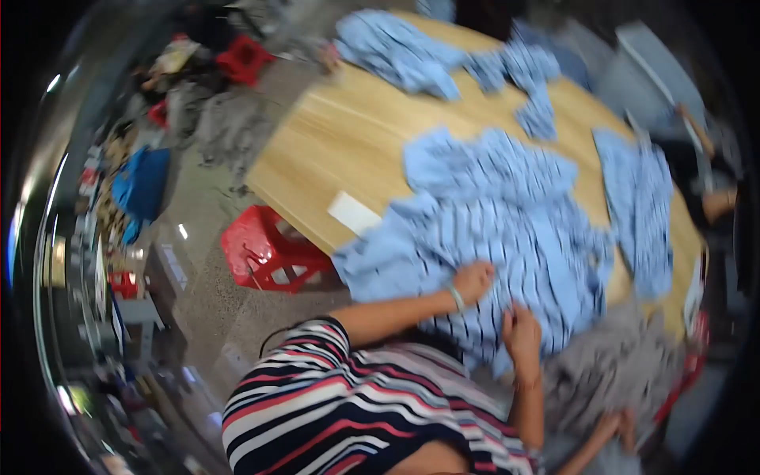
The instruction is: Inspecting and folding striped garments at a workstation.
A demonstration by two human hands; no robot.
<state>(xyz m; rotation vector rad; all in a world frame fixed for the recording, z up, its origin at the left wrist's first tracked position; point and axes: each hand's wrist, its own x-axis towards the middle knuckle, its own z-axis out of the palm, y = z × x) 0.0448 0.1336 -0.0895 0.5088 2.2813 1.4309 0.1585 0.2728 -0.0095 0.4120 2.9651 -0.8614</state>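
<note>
A light blue shirt with dark stripes (546, 237) lies spread and rumpled over the near part of the wooden table (317, 150). On its near half rests my left hand (473, 283), a band at the wrist, its fingers closed on the cloth. My right hand (522, 336) is a little nearer and to the right, its fingers pinched together at the same shirt's lower part. Anything small between the fingertips is too blurred to make out. A plain light blue part of the garment (380, 257) hangs toward the table's left edge.
More striped blue garments lie at the far edge (396, 51) and the right side (637, 214). A white paper (354, 212) is by the left edge, above a red stool (257, 245). Another person's hand (617, 427) touches grey cloth (617, 364); a grey bin (645, 79) stands far right.
</note>
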